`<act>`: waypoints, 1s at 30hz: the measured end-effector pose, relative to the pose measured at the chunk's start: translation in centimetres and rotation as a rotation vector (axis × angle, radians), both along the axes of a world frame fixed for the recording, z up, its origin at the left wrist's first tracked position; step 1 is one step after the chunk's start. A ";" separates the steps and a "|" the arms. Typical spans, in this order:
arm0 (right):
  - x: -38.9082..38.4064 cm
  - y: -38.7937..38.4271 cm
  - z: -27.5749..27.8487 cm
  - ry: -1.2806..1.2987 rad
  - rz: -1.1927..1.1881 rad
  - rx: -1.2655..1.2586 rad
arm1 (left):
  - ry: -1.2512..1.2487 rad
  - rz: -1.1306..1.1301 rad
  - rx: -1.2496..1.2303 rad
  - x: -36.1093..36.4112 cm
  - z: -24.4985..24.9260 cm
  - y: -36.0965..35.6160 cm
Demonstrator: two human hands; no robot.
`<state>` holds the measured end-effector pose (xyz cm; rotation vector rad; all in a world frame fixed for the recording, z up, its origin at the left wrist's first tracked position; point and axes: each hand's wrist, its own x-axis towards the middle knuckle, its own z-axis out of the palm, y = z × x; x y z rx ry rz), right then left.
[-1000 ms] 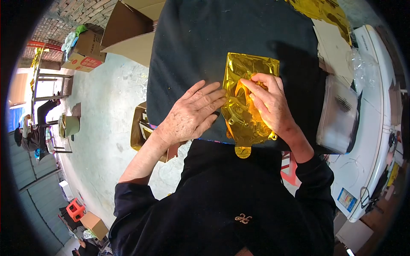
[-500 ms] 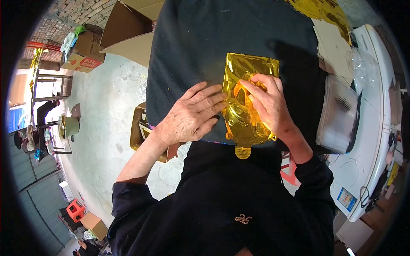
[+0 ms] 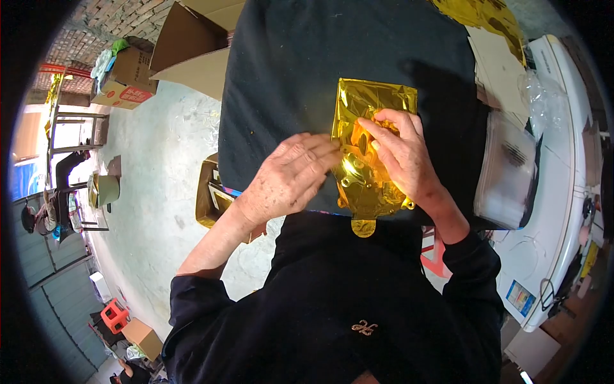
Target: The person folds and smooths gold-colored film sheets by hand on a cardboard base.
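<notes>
A shiny gold foil piece (image 3: 377,93) lies on a black cloth-covered work surface (image 3: 288,70). Its upper part is flat, its lower part is embossed with raised rounded shapes, and a small rounded tab hangs over the front edge. My left hand (image 3: 288,173) is at the foil's left side, fingers stretched out, their tips right at its edge and a little blurred. Over the foil's right half, my right hand (image 3: 406,153) has bent fingers and thumb closed on its crinkled middle. Part of the foil is hidden beneath that hand.
A stack of clear plastic sleeves (image 3: 505,169) lies at the right, below pale card sheets (image 3: 499,70). More gold foil (image 3: 486,16) sits at the far right corner. A white appliance (image 3: 543,243) stands beyond. Open cardboard boxes (image 3: 192,48) stand on the floor at left.
My left hand has shifted slightly, its fingers drawing together and blurring along the foil's left edge. My right hand stays almost where it was, and the foil has barely moved.
</notes>
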<state>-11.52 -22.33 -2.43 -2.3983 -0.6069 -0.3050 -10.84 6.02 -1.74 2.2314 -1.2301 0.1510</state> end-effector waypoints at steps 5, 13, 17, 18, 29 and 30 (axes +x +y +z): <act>0.0 0.1 0.0 -0.007 0.000 0.004 | -0.122 0.121 0.103 0.9 0.5 0.4; -0.1 -0.1 0.4 0.032 0.026 -0.010 | -0.097 0.034 0.137 1.1 0.1 -0.4; -0.3 -0.3 0.9 0.084 0.075 -0.029 | -0.050 0.033 0.117 1.0 -0.2 -0.8; -0.3 -0.4 1.2 0.080 0.099 -0.041 | -0.035 0.034 0.115 1.1 -0.2 -0.9; -1.5 0.3 0.8 0.052 0.090 -0.140 | -0.024 0.047 0.039 1.0 0.0 -2.5; -1.6 0.3 0.6 0.051 0.082 -0.159 | -0.018 0.049 0.041 0.9 0.0 -2.5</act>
